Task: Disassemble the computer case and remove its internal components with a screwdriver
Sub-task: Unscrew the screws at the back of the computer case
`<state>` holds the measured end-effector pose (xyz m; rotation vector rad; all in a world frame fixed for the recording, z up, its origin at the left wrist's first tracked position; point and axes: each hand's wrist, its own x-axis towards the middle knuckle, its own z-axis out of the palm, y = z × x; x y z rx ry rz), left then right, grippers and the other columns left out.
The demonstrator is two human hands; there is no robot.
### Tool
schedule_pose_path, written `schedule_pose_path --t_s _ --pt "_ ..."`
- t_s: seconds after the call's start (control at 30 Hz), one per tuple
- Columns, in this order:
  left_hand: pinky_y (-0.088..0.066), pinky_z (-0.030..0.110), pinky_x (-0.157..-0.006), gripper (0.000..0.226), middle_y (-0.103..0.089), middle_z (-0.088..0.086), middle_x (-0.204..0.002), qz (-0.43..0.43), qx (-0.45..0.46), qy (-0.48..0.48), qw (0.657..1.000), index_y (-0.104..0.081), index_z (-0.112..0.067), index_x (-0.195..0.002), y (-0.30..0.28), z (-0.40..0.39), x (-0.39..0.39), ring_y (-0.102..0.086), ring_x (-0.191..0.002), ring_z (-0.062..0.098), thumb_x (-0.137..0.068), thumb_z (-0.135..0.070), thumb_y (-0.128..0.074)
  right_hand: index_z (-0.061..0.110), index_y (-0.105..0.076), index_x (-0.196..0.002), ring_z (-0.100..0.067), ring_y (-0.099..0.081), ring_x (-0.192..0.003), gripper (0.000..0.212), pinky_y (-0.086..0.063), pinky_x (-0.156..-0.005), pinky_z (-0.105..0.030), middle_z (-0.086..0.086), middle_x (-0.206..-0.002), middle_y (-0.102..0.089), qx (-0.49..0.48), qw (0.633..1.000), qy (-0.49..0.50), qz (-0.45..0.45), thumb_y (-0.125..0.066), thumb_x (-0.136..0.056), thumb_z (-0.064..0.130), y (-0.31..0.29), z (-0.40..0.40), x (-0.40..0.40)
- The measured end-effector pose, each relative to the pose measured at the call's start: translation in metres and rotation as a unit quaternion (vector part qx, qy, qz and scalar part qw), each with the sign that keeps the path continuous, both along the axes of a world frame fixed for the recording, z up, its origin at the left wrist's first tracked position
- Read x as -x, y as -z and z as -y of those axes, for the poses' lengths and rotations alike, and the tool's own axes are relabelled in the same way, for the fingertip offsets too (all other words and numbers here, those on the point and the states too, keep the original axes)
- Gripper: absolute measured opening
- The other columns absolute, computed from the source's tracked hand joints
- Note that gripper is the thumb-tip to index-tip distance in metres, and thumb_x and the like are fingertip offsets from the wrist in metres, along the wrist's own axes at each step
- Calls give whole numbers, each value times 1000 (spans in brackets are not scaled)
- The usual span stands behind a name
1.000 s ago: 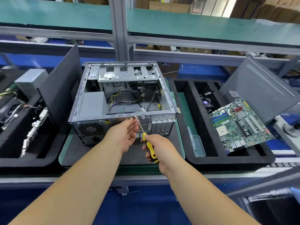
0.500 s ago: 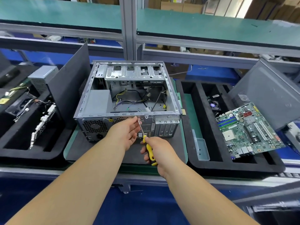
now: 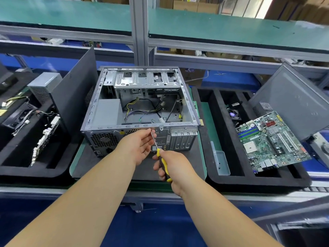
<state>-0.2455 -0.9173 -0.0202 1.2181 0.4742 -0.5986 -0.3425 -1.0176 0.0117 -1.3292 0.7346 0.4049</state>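
Observation:
An open grey computer case (image 3: 106,106) lies on its side on a dark mat, its rear panel facing me. Loose cables (image 3: 147,109) and a grey power supply (image 3: 108,111) remain inside. My right hand (image 3: 175,166) grips the yellow-and-black handle of a screwdriver (image 3: 162,162), whose metal shaft points up at the rear panel's top edge. My left hand (image 3: 140,144) is beside the shaft, its fingertips at the screwdriver's tip against the panel. The tip itself is hidden by my fingers.
A green motherboard (image 3: 270,141) leans in the black foam tray (image 3: 249,180) on the right, with a small clear box (image 3: 220,162) and a grey side panel (image 3: 292,102). Another foam tray (image 3: 26,168) on the left holds parts and a second panel (image 3: 76,90).
Both hands stay at the rear panel with the screwdriver in about the same pose. My head has shifted a little, so the case sits slightly more to the right in view.

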Motion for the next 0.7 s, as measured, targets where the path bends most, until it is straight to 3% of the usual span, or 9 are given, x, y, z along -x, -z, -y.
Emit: schedule_pose_path --t_s 0.23,0.47,0.7 --pt "-45 19 -62 17 -75 -7 -74 -12 -4 2 1000 -73 -17 -88 -3 0 -1 -63 -72 6 -95 -23 -58 9 -62 -93 -10 -41 -46 32 -34 -47 -23 -1 -58 -56 -15 999 28 -18 -42 -105 29 -2 -4 -2" --pt "-44 18 -62 17 -74 -6 -74 -13 5 4 1000 -73 -16 -90 -4 -1 -1 -63 -74 7 -95 -23 -57 2 -65 -104 -11 -45 -49 28 -39 -45 -21 -7 -66 -57 -177 977 118 -10 -47 -104 23 2 -10 3" --pt "-42 18 -62 19 -73 -8 -68 -13 4 13 1000 -71 -16 -89 -7 0 -2 -62 -73 6 -97 -22 -54 3 -66 -94 -10 -53 -44 17 -45 -42 -20 -4 -59 -60 -167 977 132 -15 -61 -97 20 6 -14 -2"
